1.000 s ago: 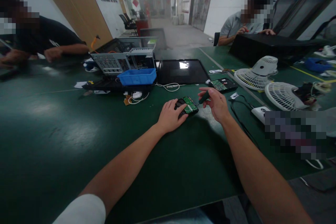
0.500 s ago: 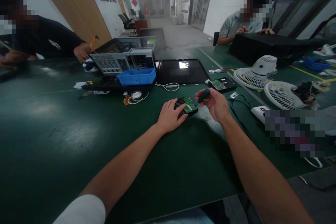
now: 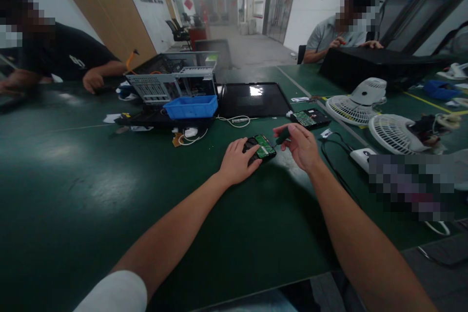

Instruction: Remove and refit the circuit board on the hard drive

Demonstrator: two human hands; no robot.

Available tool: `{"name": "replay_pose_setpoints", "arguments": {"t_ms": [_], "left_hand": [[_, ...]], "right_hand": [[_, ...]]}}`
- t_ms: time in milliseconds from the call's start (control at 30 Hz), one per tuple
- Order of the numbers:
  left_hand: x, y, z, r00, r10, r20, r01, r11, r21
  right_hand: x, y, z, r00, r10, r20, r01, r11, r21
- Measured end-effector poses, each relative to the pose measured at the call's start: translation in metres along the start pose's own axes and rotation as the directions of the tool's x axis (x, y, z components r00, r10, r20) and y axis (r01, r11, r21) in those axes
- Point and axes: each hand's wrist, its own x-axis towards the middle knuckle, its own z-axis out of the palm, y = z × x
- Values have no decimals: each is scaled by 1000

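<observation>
A black hard drive (image 3: 263,148) with a green circuit board facing up lies on the green table (image 3: 109,195). My left hand (image 3: 238,160) rests on its near left side, fingers curled over the edge, holding it down. My right hand (image 3: 302,145) is just right of the drive, fingers closed round a dark green screwdriver (image 3: 282,137) whose tip points down toward the drive's right edge.
A second hard drive (image 3: 310,117) lies beyond. An open computer case (image 3: 171,83), a blue tray (image 3: 190,106), a black side panel (image 3: 253,99) and white cables (image 3: 234,120) sit behind. Two white fans (image 3: 360,102) and a black cable (image 3: 334,156) are right. Two other people sit at the table.
My right hand turned the screwdriver slightly and stayed beside the drive. The left hand kept still. The person at the left moved a hand along the table.
</observation>
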Motion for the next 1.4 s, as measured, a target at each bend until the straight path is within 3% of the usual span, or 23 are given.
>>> {"name": "replay_pose_setpoints", "arguments": {"t_ms": [167,467,767,1133,1400], "left_hand": [[0,0,-1,1000,-6,12,6,1000,-7],[0,0,-2,1000,-3,12,2,1000,8],[0,-1,0,1000,0,2,0,1000,2],[-1,0,-2,1000,-5,17,5,1000,13],[0,1,-3,1000,-10,21,10,1000,-6]], "right_hand": [[1,1,-2,999,41,-4,-41,998,43],[0,-1,-2,999,-19,-50,17,999,-37],[2,2,-3,999,53,-15,-52,996,70],[1,1,-3,999,2,-55,-2,1000,1],[0,1,1,996,88,2,-88,994,58]]}}
